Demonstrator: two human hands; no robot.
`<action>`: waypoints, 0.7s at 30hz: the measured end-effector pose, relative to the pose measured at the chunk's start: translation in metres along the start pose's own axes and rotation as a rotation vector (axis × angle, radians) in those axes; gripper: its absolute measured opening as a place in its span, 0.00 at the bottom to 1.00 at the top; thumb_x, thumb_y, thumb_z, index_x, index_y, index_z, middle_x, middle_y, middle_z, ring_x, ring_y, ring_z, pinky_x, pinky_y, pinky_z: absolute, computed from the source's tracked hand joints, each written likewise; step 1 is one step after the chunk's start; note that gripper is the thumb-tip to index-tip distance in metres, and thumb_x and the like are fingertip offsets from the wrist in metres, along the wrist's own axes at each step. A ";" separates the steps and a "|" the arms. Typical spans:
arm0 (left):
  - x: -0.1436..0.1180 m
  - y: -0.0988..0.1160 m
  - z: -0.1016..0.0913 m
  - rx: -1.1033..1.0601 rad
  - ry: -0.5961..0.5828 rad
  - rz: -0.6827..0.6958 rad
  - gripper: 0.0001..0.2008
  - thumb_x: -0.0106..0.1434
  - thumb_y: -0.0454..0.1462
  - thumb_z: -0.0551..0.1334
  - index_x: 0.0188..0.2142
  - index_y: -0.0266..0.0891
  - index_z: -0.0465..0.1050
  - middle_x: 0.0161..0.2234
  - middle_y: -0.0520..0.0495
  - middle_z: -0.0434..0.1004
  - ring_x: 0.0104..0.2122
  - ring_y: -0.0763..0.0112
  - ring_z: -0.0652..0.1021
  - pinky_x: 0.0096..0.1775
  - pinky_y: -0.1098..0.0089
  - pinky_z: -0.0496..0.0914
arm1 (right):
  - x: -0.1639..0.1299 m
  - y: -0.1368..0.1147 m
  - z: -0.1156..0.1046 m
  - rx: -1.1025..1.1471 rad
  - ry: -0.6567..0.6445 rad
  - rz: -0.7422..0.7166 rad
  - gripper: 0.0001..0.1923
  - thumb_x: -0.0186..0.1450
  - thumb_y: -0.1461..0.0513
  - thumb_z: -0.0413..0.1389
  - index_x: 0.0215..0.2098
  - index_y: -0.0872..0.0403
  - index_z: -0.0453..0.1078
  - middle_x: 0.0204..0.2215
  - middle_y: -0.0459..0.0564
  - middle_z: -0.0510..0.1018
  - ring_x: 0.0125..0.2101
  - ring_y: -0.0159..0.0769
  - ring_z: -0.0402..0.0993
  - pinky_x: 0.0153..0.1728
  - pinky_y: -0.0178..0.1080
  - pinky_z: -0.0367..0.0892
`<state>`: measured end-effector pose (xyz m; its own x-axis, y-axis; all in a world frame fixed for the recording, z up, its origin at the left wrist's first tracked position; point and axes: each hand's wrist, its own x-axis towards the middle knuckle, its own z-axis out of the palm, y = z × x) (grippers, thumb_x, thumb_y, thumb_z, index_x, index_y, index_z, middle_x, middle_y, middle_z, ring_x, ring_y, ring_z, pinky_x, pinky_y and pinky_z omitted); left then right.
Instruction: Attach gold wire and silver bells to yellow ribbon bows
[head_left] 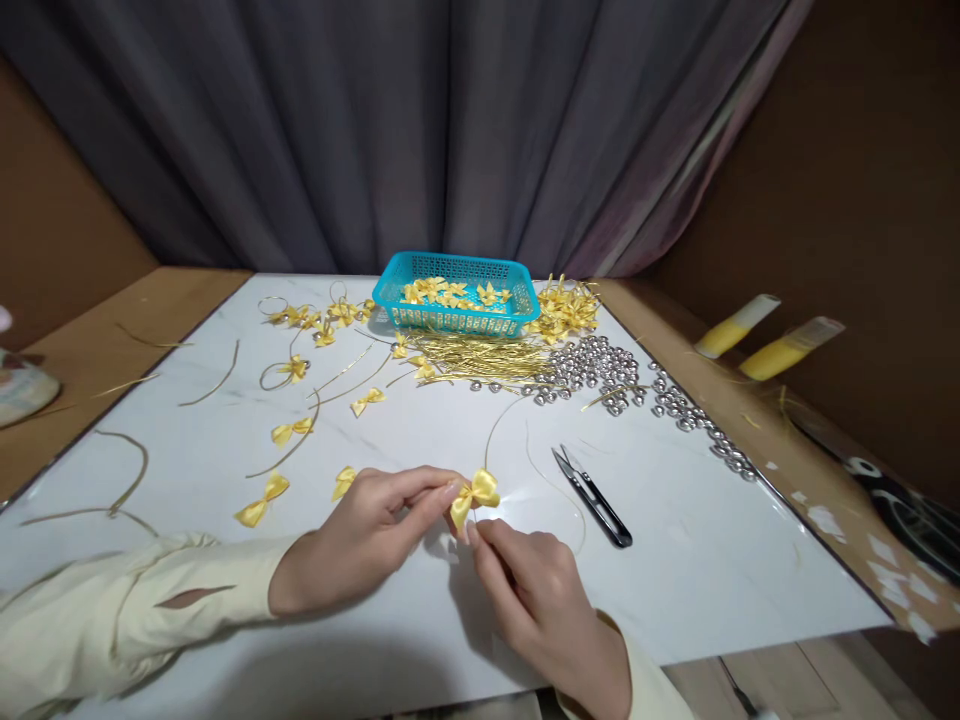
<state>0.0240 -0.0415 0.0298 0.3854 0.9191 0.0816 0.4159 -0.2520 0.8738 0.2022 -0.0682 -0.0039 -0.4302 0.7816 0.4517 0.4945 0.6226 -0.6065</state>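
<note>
My left hand [360,540] and my right hand [536,590] meet at the front middle of the white board [712,560]. Together they pinch a small yellow ribbon bow [475,495] between their fingertips, just above the board. A thin gold cord [525,455] loops from the bow toward the back and right. Black thread snips [592,497] lie on the board just right of my right hand.
A turquoise basket [457,293] with yellow bows stands at the back. Gold wire pieces [480,358] and silver bells [600,370] lie in front of it. Loose bows [262,500] and gold cords are scattered at the left. Two yellow tubes [765,340] lie at the right.
</note>
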 end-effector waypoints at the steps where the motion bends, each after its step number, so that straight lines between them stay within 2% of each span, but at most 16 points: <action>1: 0.000 0.001 -0.001 -0.008 0.004 -0.010 0.12 0.65 0.38 0.54 0.37 0.36 0.76 0.19 0.55 0.72 0.18 0.81 0.65 0.21 0.80 0.60 | 0.000 0.000 0.000 -0.001 -0.001 0.006 0.13 0.67 0.69 0.42 0.26 0.56 0.61 0.16 0.40 0.59 0.15 0.26 0.53 0.19 0.32 0.49; 6: 0.003 0.002 0.000 -0.103 -0.009 -0.083 0.13 0.65 0.40 0.54 0.37 0.36 0.75 0.20 0.54 0.72 0.19 0.79 0.63 0.22 0.77 0.58 | 0.000 -0.003 -0.003 0.040 0.016 -0.002 0.13 0.66 0.69 0.43 0.26 0.56 0.61 0.16 0.40 0.58 0.15 0.26 0.52 0.19 0.33 0.50; 9: 0.008 0.004 0.000 -0.264 -0.066 -0.224 0.15 0.65 0.43 0.53 0.36 0.34 0.73 0.23 0.49 0.75 0.18 0.78 0.62 0.21 0.76 0.58 | -0.001 -0.006 -0.005 0.061 0.052 -0.022 0.12 0.65 0.71 0.45 0.25 0.56 0.62 0.15 0.41 0.58 0.15 0.25 0.51 0.19 0.33 0.50; 11: 0.012 0.004 -0.001 -0.360 -0.106 -0.321 0.15 0.64 0.44 0.54 0.38 0.33 0.72 0.23 0.48 0.76 0.17 0.78 0.61 0.20 0.76 0.56 | -0.001 -0.006 -0.007 0.086 0.123 -0.042 0.10 0.64 0.72 0.46 0.29 0.57 0.65 0.17 0.43 0.63 0.17 0.26 0.55 0.20 0.33 0.54; 14: 0.016 0.004 -0.003 -0.440 -0.136 -0.371 0.16 0.62 0.43 0.56 0.45 0.35 0.67 0.21 0.49 0.75 0.16 0.78 0.62 0.20 0.76 0.57 | 0.003 -0.006 -0.010 0.079 0.229 -0.098 0.11 0.61 0.73 0.48 0.37 0.58 0.69 0.31 0.54 0.73 0.28 0.33 0.65 0.26 0.35 0.62; 16: 0.017 0.003 -0.005 -0.442 -0.148 -0.367 0.16 0.62 0.42 0.57 0.47 0.36 0.66 0.22 0.50 0.75 0.18 0.77 0.63 0.21 0.76 0.59 | 0.006 -0.004 -0.012 0.045 0.239 -0.159 0.14 0.59 0.74 0.49 0.39 0.58 0.70 0.41 0.59 0.72 0.35 0.38 0.66 0.31 0.39 0.65; 19: 0.017 0.003 -0.007 -0.342 -0.166 -0.347 0.13 0.61 0.41 0.56 0.40 0.35 0.71 0.24 0.49 0.74 0.20 0.76 0.65 0.24 0.74 0.61 | 0.009 -0.001 -0.011 -0.009 0.176 -0.238 0.17 0.58 0.75 0.48 0.41 0.58 0.70 0.45 0.59 0.72 0.40 0.42 0.66 0.37 0.45 0.67; 21: 0.017 0.005 -0.008 -0.268 -0.185 -0.317 0.12 0.61 0.40 0.55 0.35 0.34 0.73 0.26 0.49 0.73 0.21 0.76 0.67 0.26 0.73 0.63 | 0.008 0.000 -0.008 -0.049 0.136 -0.240 0.18 0.58 0.75 0.48 0.44 0.58 0.70 0.45 0.58 0.73 0.41 0.42 0.66 0.37 0.45 0.68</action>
<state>0.0260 -0.0250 0.0392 0.4245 0.8623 -0.2761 0.3186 0.1432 0.9370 0.2052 -0.0614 0.0050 -0.4357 0.6074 0.6643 0.4280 0.7890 -0.4407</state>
